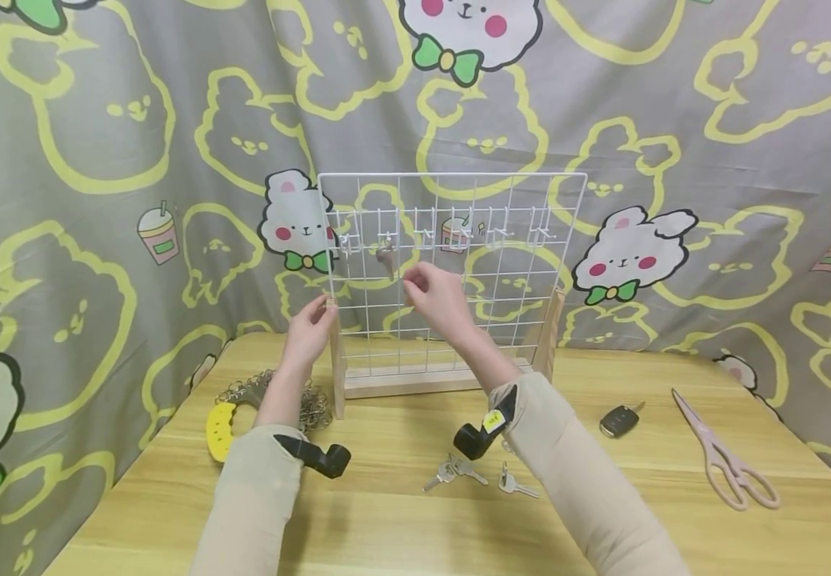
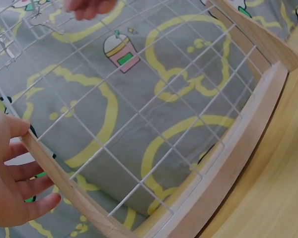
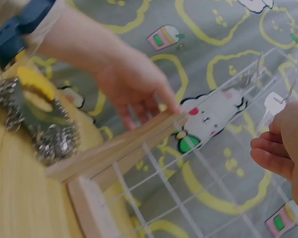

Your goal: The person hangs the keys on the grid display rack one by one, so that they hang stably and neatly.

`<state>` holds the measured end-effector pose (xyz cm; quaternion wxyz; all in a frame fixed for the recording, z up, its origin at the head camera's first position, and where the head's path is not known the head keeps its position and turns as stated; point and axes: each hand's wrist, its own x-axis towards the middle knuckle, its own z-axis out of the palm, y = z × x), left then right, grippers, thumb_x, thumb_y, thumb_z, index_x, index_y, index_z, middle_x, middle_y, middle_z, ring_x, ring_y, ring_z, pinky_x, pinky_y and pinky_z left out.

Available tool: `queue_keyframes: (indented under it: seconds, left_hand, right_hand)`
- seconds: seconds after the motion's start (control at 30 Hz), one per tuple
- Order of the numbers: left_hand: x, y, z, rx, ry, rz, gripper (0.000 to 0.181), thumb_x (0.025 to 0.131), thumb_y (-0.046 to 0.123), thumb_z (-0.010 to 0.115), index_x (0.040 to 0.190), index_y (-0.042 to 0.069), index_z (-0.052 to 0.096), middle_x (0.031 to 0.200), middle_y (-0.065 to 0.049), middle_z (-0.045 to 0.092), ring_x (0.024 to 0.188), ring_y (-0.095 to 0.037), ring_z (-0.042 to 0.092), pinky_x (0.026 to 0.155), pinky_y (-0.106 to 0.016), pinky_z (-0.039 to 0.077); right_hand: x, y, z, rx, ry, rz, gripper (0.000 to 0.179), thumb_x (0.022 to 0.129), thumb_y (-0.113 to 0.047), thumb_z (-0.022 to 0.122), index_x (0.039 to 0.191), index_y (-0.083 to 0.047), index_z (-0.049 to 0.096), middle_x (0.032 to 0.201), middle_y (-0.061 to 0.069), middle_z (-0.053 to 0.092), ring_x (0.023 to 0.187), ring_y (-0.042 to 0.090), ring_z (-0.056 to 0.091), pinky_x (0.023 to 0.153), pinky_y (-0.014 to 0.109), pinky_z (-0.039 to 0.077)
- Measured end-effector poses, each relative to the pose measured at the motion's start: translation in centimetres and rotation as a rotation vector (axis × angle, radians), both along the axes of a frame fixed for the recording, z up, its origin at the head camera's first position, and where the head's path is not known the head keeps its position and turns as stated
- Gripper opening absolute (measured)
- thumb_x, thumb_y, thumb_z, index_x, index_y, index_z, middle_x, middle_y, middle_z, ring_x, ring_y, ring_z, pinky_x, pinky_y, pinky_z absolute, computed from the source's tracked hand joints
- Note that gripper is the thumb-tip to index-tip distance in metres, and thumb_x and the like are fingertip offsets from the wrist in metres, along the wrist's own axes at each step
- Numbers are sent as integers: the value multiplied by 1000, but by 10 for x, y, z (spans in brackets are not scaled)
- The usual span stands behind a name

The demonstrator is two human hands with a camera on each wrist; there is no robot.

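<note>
A white wire grid rack stands on a wooden base point(image 1: 401, 386) with a post at either side. My left hand point(image 1: 307, 332) holds the top of its left wooden post point(image 1: 337, 364), the fingertips at the post's end and the other fingers along its outer side. Keys point(image 1: 386, 259) hang from a hook in the rack's upper left part. Just right of and below them is my right hand point(image 1: 440, 300), fingers loosely curled with nothing visible in them. In the right wrist view, a hanging key point(image 3: 274, 106) shows close above those fingers point(image 3: 270, 151).
Several loose keys point(image 1: 441, 475) lie on the table's front middle. A black car key point(image 1: 620, 420) and pink scissors point(image 1: 725, 456) lie to the right. Beside my left forearm is a yellow-handled thing point(image 1: 220, 432) with a bunch of metal rings point(image 1: 314, 408). A patterned curtain hangs behind.
</note>
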<state>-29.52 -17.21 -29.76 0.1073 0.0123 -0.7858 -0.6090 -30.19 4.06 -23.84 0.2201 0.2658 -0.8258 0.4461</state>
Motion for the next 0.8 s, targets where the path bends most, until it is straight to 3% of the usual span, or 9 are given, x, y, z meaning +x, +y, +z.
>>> queue_keyframes:
  seconds: [0.43,0.6,0.8]
  left_hand:
    - [0,0,2,-15,-24,11,55,98,29,45,147,12,26,146,-16,32,133,-31,30,109,-47,23]
    - [-1,0,3,-20,-20,12,54,98,28,46,146,12,27,146,-16,33,133,-31,30,109,-47,23]
    - [-1,0,3,-16,-17,6,54,98,27,46,146,11,27,145,-17,34,132,-32,31,109,-48,24]
  right_hand:
    - [1,35,-60,-38,-163,38,12,88,-5,59,95,4,62,81,13,66,66,27,64,55,26,55]
    - [9,49,-79,0,-212,30,10,88,-6,62,95,2,63,82,14,67,66,23,65,55,28,55]
    - [22,65,-101,19,-324,78,12,87,-4,62,96,3,62,82,13,65,72,29,64,59,34,56]
